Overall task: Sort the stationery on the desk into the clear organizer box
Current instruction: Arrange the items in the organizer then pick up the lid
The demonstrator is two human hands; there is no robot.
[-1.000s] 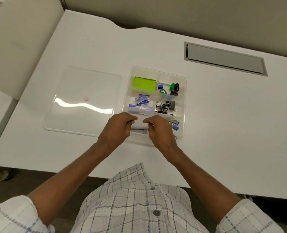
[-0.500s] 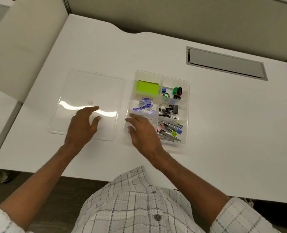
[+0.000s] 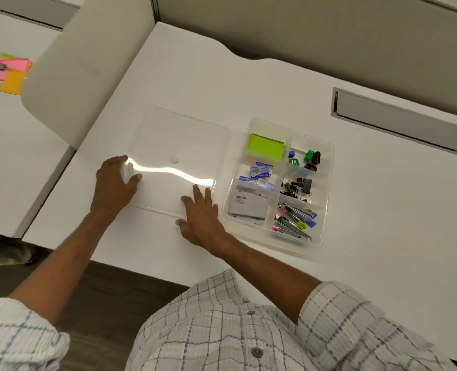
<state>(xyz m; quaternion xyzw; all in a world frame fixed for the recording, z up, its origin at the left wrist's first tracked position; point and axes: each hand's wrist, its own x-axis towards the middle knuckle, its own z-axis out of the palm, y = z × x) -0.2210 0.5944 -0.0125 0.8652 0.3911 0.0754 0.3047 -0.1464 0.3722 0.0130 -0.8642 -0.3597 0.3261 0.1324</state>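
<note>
The clear organizer box (image 3: 326, 188) stands on the white desk, right of centre. Its compartments hold a green sticky-note pad (image 3: 265, 146), blue staple boxes (image 3: 259, 175), a grey box (image 3: 247, 207), black binder clips (image 3: 298, 185), small coloured pieces (image 3: 306, 158) and several staplers or clippers (image 3: 294, 219). Left of it the clear flat lid (image 3: 174, 145) lies on the desk. My left hand (image 3: 112, 183) rests at the lid's left edge, thumb over it. My right hand (image 3: 199, 216) lies at the lid's near right corner, fingers spread on it.
A grey cable hatch (image 3: 396, 121) is set into the desk at the back right. A beige partition (image 3: 88, 57) stands at the left; beyond it lie pink and orange sticky notes (image 3: 8, 72) on another desk. The desk's front edge runs just below my hands.
Both hands left the organizer box's near compartment and moved left onto the lid. The grey box, hidden under them a second ago, now shows in that compartment. My view has swung left.
</note>
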